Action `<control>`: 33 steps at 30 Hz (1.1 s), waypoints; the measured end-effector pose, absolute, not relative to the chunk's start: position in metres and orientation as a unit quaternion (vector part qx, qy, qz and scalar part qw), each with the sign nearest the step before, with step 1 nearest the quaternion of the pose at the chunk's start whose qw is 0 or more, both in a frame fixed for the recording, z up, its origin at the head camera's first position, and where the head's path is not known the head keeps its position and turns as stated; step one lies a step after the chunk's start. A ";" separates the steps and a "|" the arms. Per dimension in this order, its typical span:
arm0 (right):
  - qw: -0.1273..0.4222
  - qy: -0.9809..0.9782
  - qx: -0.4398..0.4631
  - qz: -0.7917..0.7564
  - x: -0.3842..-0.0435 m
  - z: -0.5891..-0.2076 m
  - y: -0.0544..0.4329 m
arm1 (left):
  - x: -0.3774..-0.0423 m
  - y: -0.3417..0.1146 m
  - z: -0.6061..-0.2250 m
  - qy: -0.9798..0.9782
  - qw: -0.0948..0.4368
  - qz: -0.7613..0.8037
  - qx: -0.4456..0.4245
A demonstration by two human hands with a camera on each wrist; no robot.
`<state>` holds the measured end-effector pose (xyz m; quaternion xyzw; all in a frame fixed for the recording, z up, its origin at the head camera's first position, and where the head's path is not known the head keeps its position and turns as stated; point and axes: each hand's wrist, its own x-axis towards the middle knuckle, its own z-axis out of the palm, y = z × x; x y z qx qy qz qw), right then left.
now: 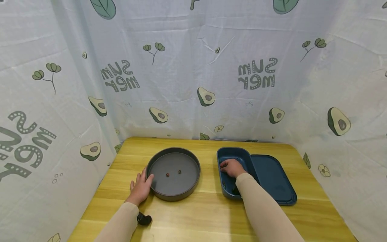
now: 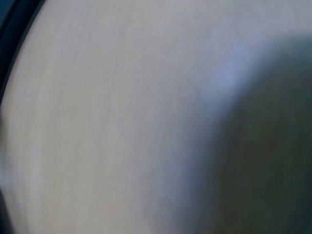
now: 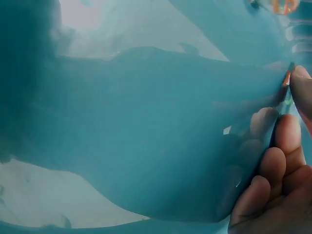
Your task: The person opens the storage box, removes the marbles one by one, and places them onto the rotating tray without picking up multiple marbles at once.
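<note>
In the head view my left hand (image 1: pixel 140 189) rests against the left side of a round grey pan (image 1: pixel 173 194), thumb over its rim and the other fingers spread outside. Two small round marbles, one reddish (image 1: pixel 167 175) and one dark (image 1: pixel 179 171), lie on the pan's floor. My right hand (image 1: pixel 233 167) is inside a deep blue box (image 1: pixel 239 153), near its left wall. In the right wrist view its thumb and fingertips pinch a small marble (image 3: pixel 287 84), mostly hidden. Another clear marble with orange swirls (image 3: pixel 284 6) lies beyond the fingers.
A flat dark-blue lid (image 1: pixel 273 178) lies against the box's right side. More small marbles (image 1: pixel 224 184) sit in the box's near left part. The wooden table (image 1: pixel 193 215) meets a printed curtain (image 1: pixel 187 77). The left wrist view is only a blur.
</note>
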<state>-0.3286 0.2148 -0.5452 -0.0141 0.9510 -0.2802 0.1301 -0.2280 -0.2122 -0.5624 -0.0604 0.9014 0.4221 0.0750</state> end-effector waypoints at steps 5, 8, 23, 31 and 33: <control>0.127 0.953 -0.026 -0.275 -0.327 -0.540 0.217 | -0.228 -0.213 -0.563 0.901 0.076 0.423 -0.060; 0.126 0.954 -0.030 -0.270 -0.326 -0.535 0.219 | -0.228 -0.212 -0.562 0.901 0.072 0.423 -0.058; 0.056 0.942 -0.022 -0.330 -0.322 -0.505 0.214 | -0.228 -0.212 -0.563 0.902 0.069 0.422 -0.059; 0.039 0.929 -0.022 -0.367 -0.315 -0.495 0.190 | -0.229 -0.212 -0.565 0.904 0.071 0.418 -0.059; 0.035 0.929 -0.031 -0.367 -0.313 -0.494 0.182 | -0.228 -0.212 -0.565 0.904 0.072 0.416 -0.059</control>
